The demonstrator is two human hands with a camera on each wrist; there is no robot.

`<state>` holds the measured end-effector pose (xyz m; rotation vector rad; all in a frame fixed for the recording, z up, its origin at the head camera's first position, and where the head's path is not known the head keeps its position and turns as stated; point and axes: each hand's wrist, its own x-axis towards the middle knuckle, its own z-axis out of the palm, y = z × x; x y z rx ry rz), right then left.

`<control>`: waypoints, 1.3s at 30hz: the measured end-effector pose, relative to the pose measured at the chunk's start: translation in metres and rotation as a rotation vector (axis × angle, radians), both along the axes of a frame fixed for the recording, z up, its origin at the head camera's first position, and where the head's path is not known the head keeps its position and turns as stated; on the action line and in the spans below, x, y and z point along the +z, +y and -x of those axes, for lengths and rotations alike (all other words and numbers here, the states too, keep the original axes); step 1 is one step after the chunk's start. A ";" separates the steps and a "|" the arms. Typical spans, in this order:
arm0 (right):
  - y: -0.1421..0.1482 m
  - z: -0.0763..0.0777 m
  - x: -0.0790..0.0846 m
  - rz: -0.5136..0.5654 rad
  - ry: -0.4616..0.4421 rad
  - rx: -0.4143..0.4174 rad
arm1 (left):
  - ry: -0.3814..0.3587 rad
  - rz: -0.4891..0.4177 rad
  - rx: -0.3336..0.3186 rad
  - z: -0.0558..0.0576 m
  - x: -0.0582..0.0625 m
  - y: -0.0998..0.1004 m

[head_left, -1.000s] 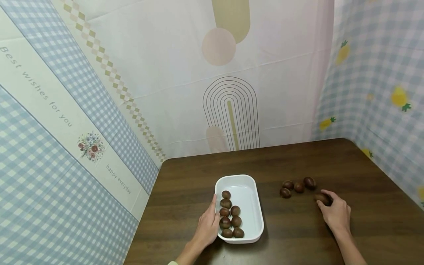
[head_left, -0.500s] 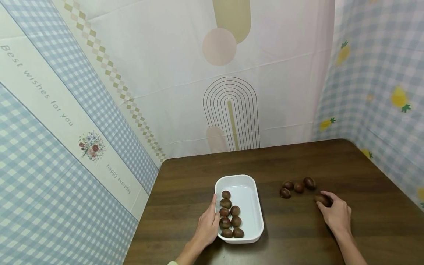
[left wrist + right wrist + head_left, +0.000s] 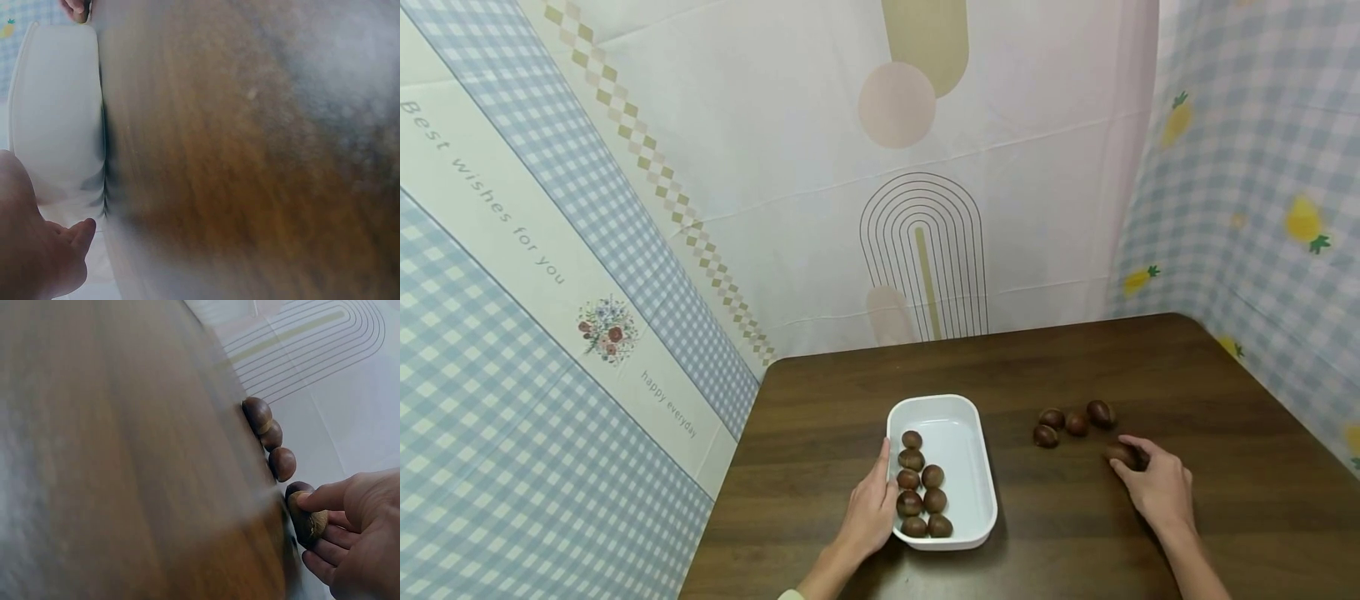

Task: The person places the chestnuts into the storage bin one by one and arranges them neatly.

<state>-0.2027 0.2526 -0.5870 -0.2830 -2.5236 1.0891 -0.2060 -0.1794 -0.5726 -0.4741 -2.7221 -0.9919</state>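
Note:
My left hand [image 3: 871, 508] rests with extended fingers along the left side of a white rectangular dish [image 3: 973, 467]. In the left wrist view, that hand [image 3: 37, 244] is beside the dish's pale wall [image 3: 59, 94]; its contact with the rim is partly hidden. Inside the dish, several brown chestnuts [image 3: 912, 460] lie along the left side in two columns. Over at the right, my right hand [image 3: 1161, 487] pinches a chestnut [image 3: 1122, 455] at the tabletop. The right wrist view shows the thumb on this chestnut [image 3: 312, 525], with fingers behind it.
Several loose chestnuts [image 3: 1077, 425] lie in a group right of the dish, beyond the right hand. The brown wooden table [image 3: 820, 417] meets a printed white cloth [image 3: 1037, 208] at the back. Checked cloths hang on both sides.
My right hand has shifted slightly left with the chestnut in its fingers. The left hand, the dish and the other chestnuts look unmoved.

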 end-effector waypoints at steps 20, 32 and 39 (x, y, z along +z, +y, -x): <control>-0.027 -0.001 0.015 0.007 0.035 0.058 | 0.008 0.007 -0.004 0.001 0.000 0.000; -0.043 0.004 0.034 0.006 0.018 0.097 | -0.003 0.006 -0.003 0.001 -0.003 0.000; -0.054 0.011 0.042 0.021 0.057 0.120 | -0.007 0.006 0.002 0.002 -0.002 0.000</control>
